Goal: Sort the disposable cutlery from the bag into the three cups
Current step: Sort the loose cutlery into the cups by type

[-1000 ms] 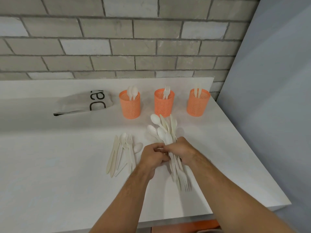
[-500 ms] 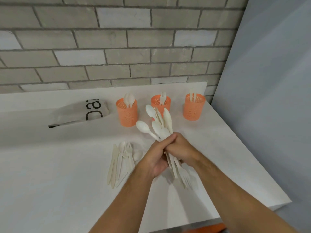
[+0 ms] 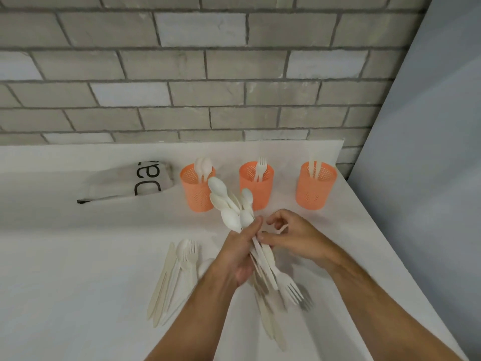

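My left hand (image 3: 238, 254) grips a bundle of cream disposable cutlery (image 3: 234, 209), spoon bowls fanning up and away, fork tines pointing down toward me. My right hand (image 3: 291, 235) sits just right of the bundle, fingers curled loosely, fingertips touching the handles. Three orange mesh cups stand in a row behind: the left cup (image 3: 196, 191) holds spoons, the middle cup (image 3: 256, 185) holds a fork, the right cup (image 3: 315, 187) holds knives. The flattened bag (image 3: 130, 182) lies left of the cups.
A loose pile of cutlery (image 3: 174, 274) lies on the white table (image 3: 65, 269) left of my forearm. A grey brick wall backs the table. The table's right edge runs diagonally beside a grey panel (image 3: 429, 178).
The bundle was lifted off the table and passed into my left hand. My right hand released its full grip and moved to the right, fingers now only touching the handles.
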`<state>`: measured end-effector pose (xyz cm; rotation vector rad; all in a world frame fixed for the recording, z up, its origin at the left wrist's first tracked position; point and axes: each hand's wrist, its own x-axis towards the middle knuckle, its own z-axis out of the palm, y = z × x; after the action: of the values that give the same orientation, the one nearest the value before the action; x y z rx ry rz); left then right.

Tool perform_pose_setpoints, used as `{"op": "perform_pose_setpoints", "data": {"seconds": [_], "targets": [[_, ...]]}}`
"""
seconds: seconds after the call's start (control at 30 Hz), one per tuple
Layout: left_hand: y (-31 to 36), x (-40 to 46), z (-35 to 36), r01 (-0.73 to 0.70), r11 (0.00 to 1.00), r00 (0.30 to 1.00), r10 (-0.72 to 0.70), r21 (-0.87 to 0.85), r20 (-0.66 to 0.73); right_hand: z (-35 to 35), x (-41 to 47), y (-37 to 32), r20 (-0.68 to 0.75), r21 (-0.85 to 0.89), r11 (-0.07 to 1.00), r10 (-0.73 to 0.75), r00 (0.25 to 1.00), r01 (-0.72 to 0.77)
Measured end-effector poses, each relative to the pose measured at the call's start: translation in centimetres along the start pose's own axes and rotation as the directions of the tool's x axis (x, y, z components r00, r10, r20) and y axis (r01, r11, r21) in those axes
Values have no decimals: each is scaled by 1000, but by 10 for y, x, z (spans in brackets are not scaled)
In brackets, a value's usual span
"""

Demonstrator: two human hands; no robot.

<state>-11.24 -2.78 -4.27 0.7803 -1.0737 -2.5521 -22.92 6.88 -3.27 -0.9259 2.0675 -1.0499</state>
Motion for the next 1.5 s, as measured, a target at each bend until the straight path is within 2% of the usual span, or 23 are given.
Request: {"op": "perform_pose_setpoints", "data": {"seconds": [0.07,0.17,0.23,0.3,0.37,0.57,0.6,0.67,0.73,0.77,0.8,0.83,0.97,1.0,1.07,1.1,1.13,1.2,1.27,1.3,1.4,1.5], "targets": [[-2,4,3,-14,1000,1000,15,21,-25,-8,4,2,-47,83,996,-24,999,28],[-7,10,7,-32,997,999,35,73,-38,-16,8,-4,85,131,990,-71,994,60],[-9,13,9,-51,992,997,57,112,-52,-22,12,-8,105,66,996,-69,992,62],[-12,15,10,-74,988,994,84,136,-69,-21,17,-10,42,-59,995,-82,996,84],[-12,17,10,-91,988,991,103,124,-89,-17,20,-12,-21,-86,993,-86,996,84],[-8,20,0,-88,993,990,95,73,-107,-22,28,-12,-11,204,979,-16,1000,18],[-7,21,-3,-76,995,990,83,63,-112,-29,30,-14,-56,255,966,-32,998,45],[-5,23,-7,-64,997,991,68,41,-114,-54,42,-18,-285,288,945,-69,956,154],[-1,24,-9,-56,998,993,59,32,-103,-89,60,-18,-566,181,957,-88,820,228],[0,24,-9,-54,998,994,56,27,-93,-105,70,-17,-662,96,970,-107,742,225],[2,24,-10,-50,999,995,51,18,-81,-118,79,-14,-713,16,981,-125,690,194],[2,24,-10,-46,999,997,47,9,-68,-129,88,-10,-730,-43,987,-135,670,152],[5,23,-10,-34,999,999,34,12,-33,-145,110,6,-668,-155,986,-58,742,-63],[5,24,-10,-33,999,999,33,14,-28,-142,108,6,-679,-197,974,-55,732,-109],[7,25,-13,-31,999,999,31,15,-21,-127,91,-2,-710,-264,961,-136,691,-83],[8,26,-13,-31,999,999,31,17,-21,-114,79,-8,-682,-263,965,-184,708,-3],[9,27,-14,-32,999,999,33,16,-28,-98,65,-12,-605,-243,967,-212,767,76],[11,28,-14,-45,999,997,45,6,-62,-64,36,-19,-320,-174,974,-192,928,142],[13,29,-16,-72,997,992,72,7,-108,-33,15,-23,-73,-152,981,-129,989,117],[15,29,-17,-84,996,989,85,16,-123,-21,8,-23,-16,-153,984,-97,995,94],[18,28,-20,-110,994,982,110,10,-156,4,1,-21,-15,-137,990,-33,999,30],[22,28,-24,-152,988,971,145,-25,-189,17,2,-23,-22,-169,985,-42,999,38]]}}
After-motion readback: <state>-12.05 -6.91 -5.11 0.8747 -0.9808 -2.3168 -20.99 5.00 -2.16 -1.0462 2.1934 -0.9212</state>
